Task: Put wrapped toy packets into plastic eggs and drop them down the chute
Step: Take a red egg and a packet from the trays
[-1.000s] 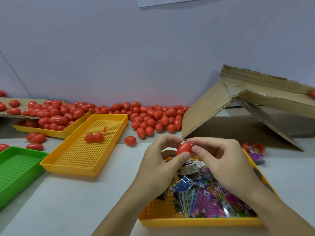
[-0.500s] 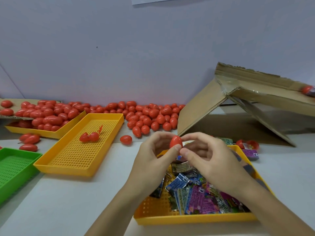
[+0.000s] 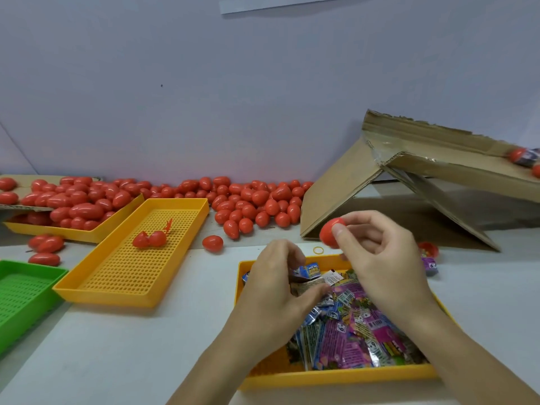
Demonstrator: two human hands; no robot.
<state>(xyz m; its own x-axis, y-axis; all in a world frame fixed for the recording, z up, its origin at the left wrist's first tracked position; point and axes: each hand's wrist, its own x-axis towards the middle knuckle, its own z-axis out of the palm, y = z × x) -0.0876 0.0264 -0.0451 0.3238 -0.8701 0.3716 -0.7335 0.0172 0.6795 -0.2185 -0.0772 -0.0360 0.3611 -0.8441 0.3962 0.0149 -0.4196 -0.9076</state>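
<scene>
Right hand (image 3: 380,258) pinches a closed red egg (image 3: 331,232) between thumb and fingertips, lifted above the far edge of the near yellow tray (image 3: 336,375) and just in front of the cardboard chute (image 3: 423,171). Left hand (image 3: 277,290) is down over the same tray, fingers curled onto the toy packets (image 3: 350,323); it appears to pinch one beige packet (image 3: 306,286), though the exact grip is partly hidden. The packets fill most of that tray, mostly purple and blue wrappers. The chute is a folded cardboard ramp at right on the table (image 3: 146,346); an egg (image 3: 517,154) and a packet lie on its upper run at the frame's right edge. Loose red eggs (image 3: 257,203) are heaped along the wall behind, left of the chute; more fill a far yellow tray (image 3: 73,233) at left. A middle yellow tray (image 3: 131,270) holds an opened egg (image 3: 149,239) and a small red piece. One stray egg (image 3: 212,244) sits on the table between the middle tray and the near tray. A green tray (image 3: 20,290) is at the left edge. A small yellow ring (image 3: 318,250) lies just behind the near tray. An open egg half (image 3: 428,249) and a purple packet (image 3: 429,266) lie right of the right hand.
</scene>
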